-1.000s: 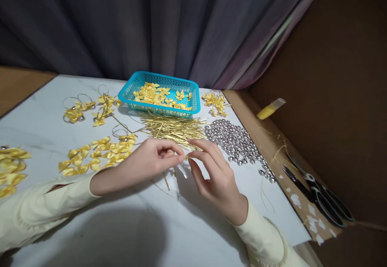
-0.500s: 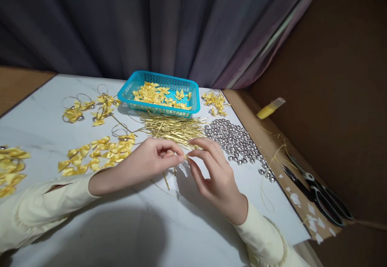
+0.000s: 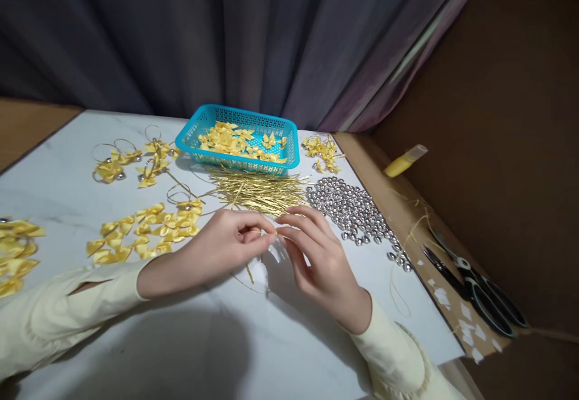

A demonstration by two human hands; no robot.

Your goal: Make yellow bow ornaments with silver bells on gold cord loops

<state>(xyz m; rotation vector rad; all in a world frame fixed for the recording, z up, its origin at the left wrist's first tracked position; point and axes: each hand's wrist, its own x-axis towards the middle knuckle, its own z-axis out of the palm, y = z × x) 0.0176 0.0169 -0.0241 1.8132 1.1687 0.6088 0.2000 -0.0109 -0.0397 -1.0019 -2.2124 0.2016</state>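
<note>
My left hand (image 3: 239, 235) is closed, thumb and forefinger pinched at the middle of the table. My right hand (image 3: 319, 255) meets it there, thumb and fingertips drawn together on the same spot. Between the fingertips shows a small yellow piece (image 3: 276, 233), mostly hidden, so its kind is unclear. Below the left hand a short gold strand (image 3: 250, 274) and a thin looped wire can be seen. Just beyond the hands is a pile of gold ties (image 3: 262, 192). Small silver bells (image 3: 348, 207) are heaped to the right.
A blue basket (image 3: 181, 140) of yellow ribbon bows stands at the back. More bows (image 3: 151, 228) lie left, with bows on wire rings (image 3: 156, 158) behind. Scissors (image 3: 486, 303), paper scraps (image 3: 441, 296) and a yellow tube (image 3: 406, 160) are at the right.
Both hands stay at the same place with only slight shifts. My right fingertips have edged left, closer against the left thumb and forefinger.
</note>
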